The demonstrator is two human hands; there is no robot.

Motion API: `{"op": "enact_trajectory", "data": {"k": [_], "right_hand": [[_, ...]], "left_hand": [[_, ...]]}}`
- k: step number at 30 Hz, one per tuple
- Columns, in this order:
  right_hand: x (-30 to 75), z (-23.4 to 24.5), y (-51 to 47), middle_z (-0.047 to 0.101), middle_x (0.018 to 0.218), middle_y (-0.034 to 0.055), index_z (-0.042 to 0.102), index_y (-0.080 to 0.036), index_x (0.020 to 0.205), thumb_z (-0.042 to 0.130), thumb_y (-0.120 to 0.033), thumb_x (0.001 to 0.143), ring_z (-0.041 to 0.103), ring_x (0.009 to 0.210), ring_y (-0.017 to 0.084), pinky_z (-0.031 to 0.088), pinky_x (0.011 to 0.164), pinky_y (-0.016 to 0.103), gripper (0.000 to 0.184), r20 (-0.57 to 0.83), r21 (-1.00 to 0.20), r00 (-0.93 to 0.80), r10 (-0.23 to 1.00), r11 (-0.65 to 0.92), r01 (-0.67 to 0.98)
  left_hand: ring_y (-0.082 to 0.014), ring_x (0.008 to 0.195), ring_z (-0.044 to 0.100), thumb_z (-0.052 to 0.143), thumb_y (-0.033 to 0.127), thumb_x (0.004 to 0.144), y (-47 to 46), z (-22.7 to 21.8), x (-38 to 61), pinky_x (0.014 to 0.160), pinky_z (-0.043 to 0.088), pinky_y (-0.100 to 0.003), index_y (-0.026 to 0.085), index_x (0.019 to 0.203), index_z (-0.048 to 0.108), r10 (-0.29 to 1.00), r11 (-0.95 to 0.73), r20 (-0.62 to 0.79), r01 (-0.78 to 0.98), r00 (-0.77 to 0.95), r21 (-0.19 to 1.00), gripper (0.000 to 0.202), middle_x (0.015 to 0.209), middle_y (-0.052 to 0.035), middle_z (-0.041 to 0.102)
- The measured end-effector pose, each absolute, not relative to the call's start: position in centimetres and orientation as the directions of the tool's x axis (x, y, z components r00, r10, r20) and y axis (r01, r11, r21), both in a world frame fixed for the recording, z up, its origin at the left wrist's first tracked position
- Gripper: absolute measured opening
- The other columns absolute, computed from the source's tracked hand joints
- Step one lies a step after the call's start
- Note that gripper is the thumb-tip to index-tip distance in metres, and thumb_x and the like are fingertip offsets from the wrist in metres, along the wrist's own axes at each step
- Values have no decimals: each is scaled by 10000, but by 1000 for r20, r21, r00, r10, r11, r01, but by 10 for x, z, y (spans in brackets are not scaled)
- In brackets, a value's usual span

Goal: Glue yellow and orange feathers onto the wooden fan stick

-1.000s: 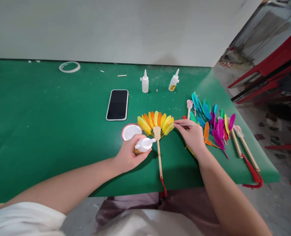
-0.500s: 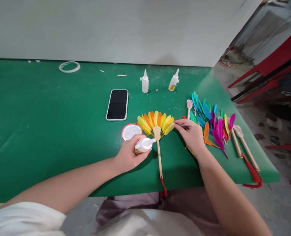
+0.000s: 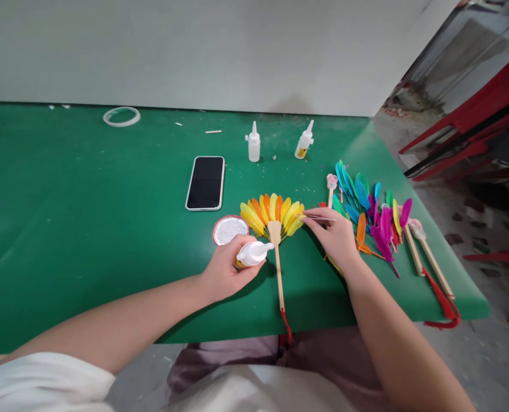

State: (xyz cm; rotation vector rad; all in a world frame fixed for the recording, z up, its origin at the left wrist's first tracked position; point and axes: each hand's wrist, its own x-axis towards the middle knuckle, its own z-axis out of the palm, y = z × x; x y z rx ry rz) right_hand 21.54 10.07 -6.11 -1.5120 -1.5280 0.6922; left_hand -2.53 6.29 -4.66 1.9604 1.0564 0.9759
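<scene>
A feather fan (image 3: 275,229) lies on the green table, its yellow and orange feathers spread round the top of a wooden handle with a red tassel (image 3: 287,327). My left hand (image 3: 226,270) is closed round a white glue bottle (image 3: 252,253), tilted so its nozzle points right, close to the handle's upper part. My right hand (image 3: 335,236) pinches a pair of thin metal tweezers (image 3: 320,217), whose tips are at the rightmost yellow feathers. Left of the fan, partly behind my left hand, is a round white lid (image 3: 230,230) with a red rim.
Loose coloured feathers (image 3: 381,220) and wooden handles (image 3: 430,257) lie on the right. A phone (image 3: 205,183) rests left of the fan. Two more glue bottles (image 3: 254,143) stand toward the wall, and a tape roll (image 3: 121,117) lies at the back left. The table's right edge drops to the floor.
Both hands stay almost in place. The tweezers in my right hand have shifted very slightly; the fan and the glue bottle look the same.
</scene>
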Motion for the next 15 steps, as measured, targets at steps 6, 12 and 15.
{"op": "enact_trajectory", "data": {"k": [6,12,15], "right_hand": [[216,-61,100,706,858,49,698,-208,841,643,-330,747,673,741,188,547,703,332,163,190,-855,99,977,115,505],[216,-60,100,701,829,38,698,-206,804,656,-301,740,665,718,171,544,681,307,122,225,-840,94,970,144,523],[216,-60,100,701,837,37,698,-211,811,651,-298,744,667,727,175,545,686,313,119,227,-843,86,970,152,517]], "left_hand": [[-85,554,482,582,183,763,64,-51,-26,528,402,-209,188,902,444,897,-364,239,313,373,877,196,685,31,530],[-124,640,519,530,196,780,67,-43,-29,605,447,-272,197,949,405,859,-418,303,222,413,881,210,754,3,537],[-171,813,541,469,248,830,84,-24,-28,722,456,-327,190,1012,439,841,-477,333,294,425,828,192,884,-46,564]]}}
